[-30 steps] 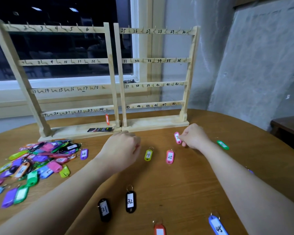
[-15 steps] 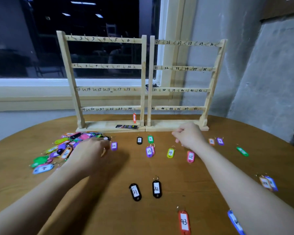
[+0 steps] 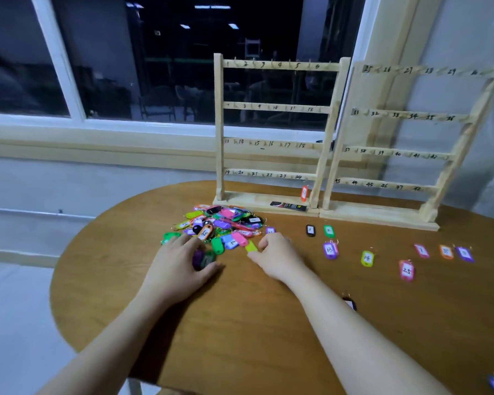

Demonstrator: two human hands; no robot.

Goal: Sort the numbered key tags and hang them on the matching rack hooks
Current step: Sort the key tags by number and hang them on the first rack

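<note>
Your left hand (image 3: 180,259) grip pinching dark tags (image 3: 203,259) at pile (image 3: 226,226) front; right hand (image 3: 277,256) grip pinching yellow-green tag (image 3: 251,247). Risk: rings snag, dragging neighbours off pile.

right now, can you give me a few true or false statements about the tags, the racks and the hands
1. An orange tag hangs at the hook marked 24 on the left rack. True.
2. The right hand pinches a yellow-green tag. True.
3. The black tag marked 1 hangs on the top rail. False: it lies on the table, beside the green tag marked 2.
4. The left hand is off the table. False: it grips tags by the heap of tags.
5. The right rack is full of tags. False: none shows there.
</note>
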